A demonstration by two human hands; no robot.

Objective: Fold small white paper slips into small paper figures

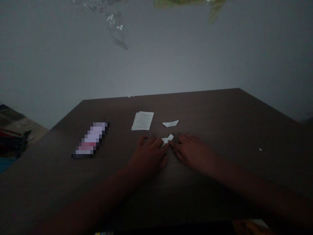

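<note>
A small piece of folded white paper [167, 139] with print on it lies on the table between my two hands. My left hand [150, 153] is bent over its left end, fingers curled and pressing it against the tabletop. From the other side my right hand [192, 149] lies low on the table, fingers stretched out, one fingertip touching the paper's right edge. Part of the folded paper is hidden under my left fingers. Just beyond it lies a folded paper boat [170, 123], flat and apart from both hands.
A small stack of printed paper sheets [143, 120] lies beyond my left hand. A phone [91, 140] with a lit, blurred screen is at the left. A tiny white scrap [260, 149] sits far right on the brown table [207, 111]. A pale wall [183, 58] rises behind.
</note>
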